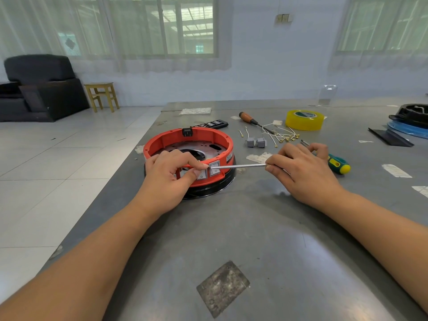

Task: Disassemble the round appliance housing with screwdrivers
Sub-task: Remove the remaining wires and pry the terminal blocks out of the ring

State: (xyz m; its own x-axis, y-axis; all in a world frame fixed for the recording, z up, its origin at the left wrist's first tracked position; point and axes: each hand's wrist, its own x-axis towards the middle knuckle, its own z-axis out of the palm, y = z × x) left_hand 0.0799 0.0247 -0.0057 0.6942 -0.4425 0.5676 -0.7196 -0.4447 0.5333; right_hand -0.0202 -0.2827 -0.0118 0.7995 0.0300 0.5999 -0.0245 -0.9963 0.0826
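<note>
Soft daylight is streaming through the sheer-curtained windows (162, 26) behind the grey metal worktable (266, 251), leaving the room evenly bright. The tabletop is reflecting pale, hazy glare in broad patches near its front edge, and only faint, diffuse shadows are lying beneath the forearms. The wide lens is bowing the table's edges and stretching the corners. Focus is staying fairly sharp throughout.

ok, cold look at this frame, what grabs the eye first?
The red round housing at the table's left edge, left hand gripping its rim by two grey switches. The right hand holds a screwdriver, tip at a switch. Behind: yellow tape roll, loose wires.
</note>
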